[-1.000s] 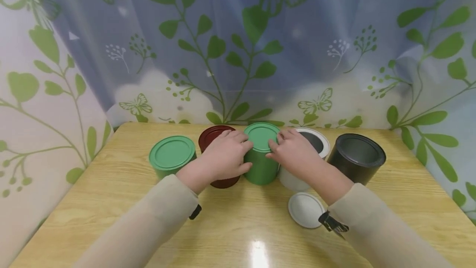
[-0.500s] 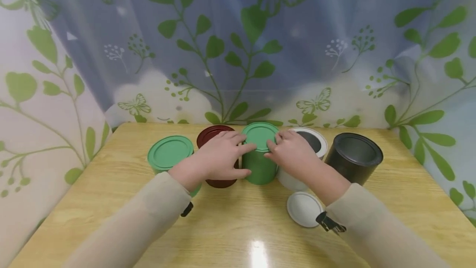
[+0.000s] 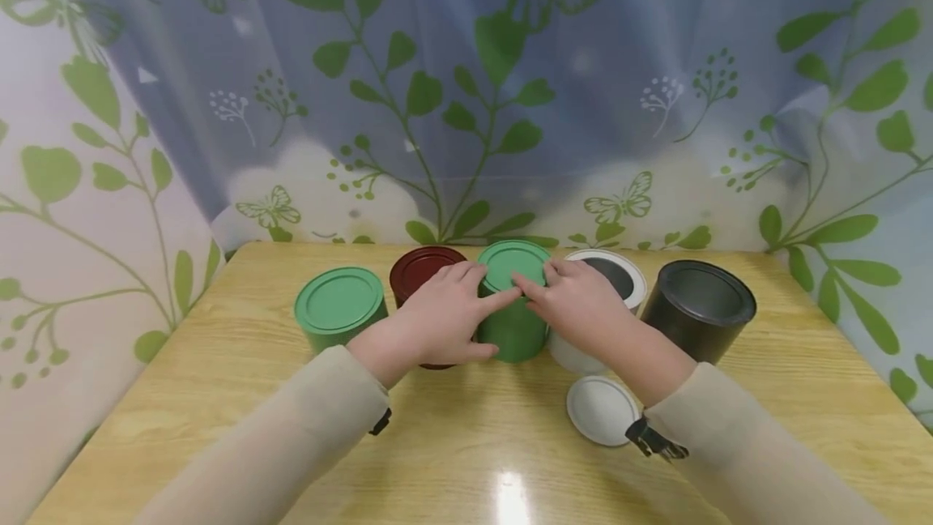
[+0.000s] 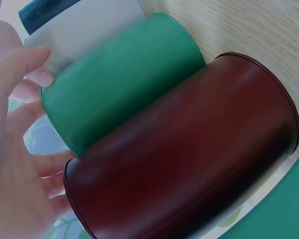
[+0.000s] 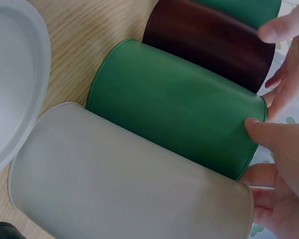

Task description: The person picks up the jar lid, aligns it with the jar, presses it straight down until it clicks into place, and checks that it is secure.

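A green can with a green lid (image 3: pixel 513 266) stands in the middle of a row on the table. My left hand (image 3: pixel 445 306) reaches over the dark red can (image 3: pixel 423 266) beside it, index finger stretched across the green lid and thumb held off to the front. From the other side my right hand (image 3: pixel 583 306) rests fingertips on the same lid, its thumb (image 5: pixel 259 130) against the can's rim in the right wrist view. Both index fingertips come together over the lid. The white can (image 5: pixel 124 169) stands under my right hand, its top ringed white around a dark grey centre.
At the left stands a second green can (image 3: pixel 338 302); at the right, a black can (image 3: pixel 700 298). A round white lid (image 3: pixel 601 410) lies in front of the white can. A leaf-patterned curtain (image 3: pixel 619 104) hangs behind the wooden table (image 3: pixel 437 460).
My left index finger has stretched out rightward across the green lid, and the two index fingertips have come together. The cans and the white lid stay where they were.
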Motion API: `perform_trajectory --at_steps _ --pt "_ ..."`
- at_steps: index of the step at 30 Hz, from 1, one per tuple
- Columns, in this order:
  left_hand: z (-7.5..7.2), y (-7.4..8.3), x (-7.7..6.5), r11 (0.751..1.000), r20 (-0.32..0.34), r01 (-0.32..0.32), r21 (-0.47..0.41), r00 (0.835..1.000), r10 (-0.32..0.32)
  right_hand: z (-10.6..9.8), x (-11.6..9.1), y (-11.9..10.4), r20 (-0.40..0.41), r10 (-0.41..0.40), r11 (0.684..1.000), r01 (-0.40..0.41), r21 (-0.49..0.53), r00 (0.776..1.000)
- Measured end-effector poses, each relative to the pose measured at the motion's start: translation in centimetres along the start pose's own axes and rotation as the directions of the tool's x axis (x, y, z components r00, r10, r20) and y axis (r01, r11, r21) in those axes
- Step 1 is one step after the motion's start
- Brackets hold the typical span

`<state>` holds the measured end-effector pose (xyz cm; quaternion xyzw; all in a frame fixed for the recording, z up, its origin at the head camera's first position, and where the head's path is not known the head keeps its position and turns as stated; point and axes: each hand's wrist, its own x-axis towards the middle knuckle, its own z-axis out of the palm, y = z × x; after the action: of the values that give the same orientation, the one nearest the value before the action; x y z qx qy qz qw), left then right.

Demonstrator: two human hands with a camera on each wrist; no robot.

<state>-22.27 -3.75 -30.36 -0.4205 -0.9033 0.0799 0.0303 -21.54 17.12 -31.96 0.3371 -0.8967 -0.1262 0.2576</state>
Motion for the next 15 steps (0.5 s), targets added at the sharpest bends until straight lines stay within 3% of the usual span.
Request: perform_trajectory --at_steps 10,15 --pt "0.2 -0.25 0.34 0.999 -0.096 0.007 -0.051 0.995 -0.012 -0.61 0.32 -0.03 0.143 0.017 1.0 -0.016 -0.011 0.99" --pt "0.61 -0.63 0.95 0.999 -0.189 0.019 -0.051 0.982 -0.028 -0.56 0.22 -0.03 0.157 0.028 1.0 -0.029 0.005 0.987"
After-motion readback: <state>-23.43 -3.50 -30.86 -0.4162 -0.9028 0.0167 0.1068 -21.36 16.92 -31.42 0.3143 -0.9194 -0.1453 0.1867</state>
